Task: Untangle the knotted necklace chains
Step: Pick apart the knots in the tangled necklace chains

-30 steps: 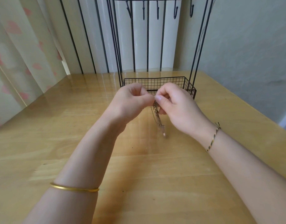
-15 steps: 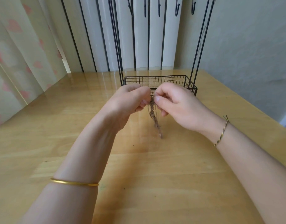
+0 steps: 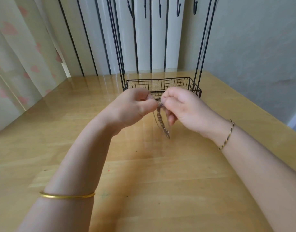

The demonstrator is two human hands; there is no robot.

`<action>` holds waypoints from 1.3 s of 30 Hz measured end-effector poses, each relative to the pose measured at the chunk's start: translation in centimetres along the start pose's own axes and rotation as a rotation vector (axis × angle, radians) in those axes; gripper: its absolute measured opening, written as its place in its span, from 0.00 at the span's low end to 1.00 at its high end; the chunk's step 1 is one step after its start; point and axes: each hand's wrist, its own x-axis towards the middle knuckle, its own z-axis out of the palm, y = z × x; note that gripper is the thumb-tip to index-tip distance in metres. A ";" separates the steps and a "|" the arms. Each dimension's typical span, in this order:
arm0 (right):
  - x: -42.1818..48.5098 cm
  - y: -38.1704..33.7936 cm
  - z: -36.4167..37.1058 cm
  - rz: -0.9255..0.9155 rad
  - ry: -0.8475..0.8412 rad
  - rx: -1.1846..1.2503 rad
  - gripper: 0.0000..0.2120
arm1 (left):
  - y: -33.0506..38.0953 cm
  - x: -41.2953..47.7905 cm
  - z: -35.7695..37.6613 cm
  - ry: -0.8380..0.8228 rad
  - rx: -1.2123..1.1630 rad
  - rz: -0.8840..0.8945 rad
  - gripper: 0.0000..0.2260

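Both hands at centre frame: left hand (image 3: pixel 135 104) and right hand (image 3: pixel 182 106) pinch the necklace chains (image 3: pixel 161 119) above the tabletop (image 3: pixel 144 173), wire basket (image 3: pixel 160 83) at twelve o'clock. Strands dangle bunched together; I judge the knot far from undone.

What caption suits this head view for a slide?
Left hand and right hand pinch knotted necklace chains over a table, near a wire basket.

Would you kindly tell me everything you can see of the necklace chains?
The necklace chains look like fine brownish-gold metal links, bunched into one tangled strand with a thinner strand beside it. The left hand and right hand pinch the top end between fingertips; the rest hangs down, slanting slightly to the right, over the wooden table. Whether the lower tip touches the table is unclear.
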 end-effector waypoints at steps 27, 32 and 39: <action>0.0 0.4 -0.8 0.105 -0.104 -0.008 0.08 | -0.2 0.3 0.7 0.074 -0.230 -0.024 0.07; 0.1 0.4 -0.1 0.001 0.118 -0.019 0.07 | 0.1 0.0 0.7 -0.091 -0.226 -0.095 0.07; 0.3 0.6 0.3 0.065 0.130 0.337 0.10 | -0.1 0.3 0.5 0.043 -0.307 -0.115 0.05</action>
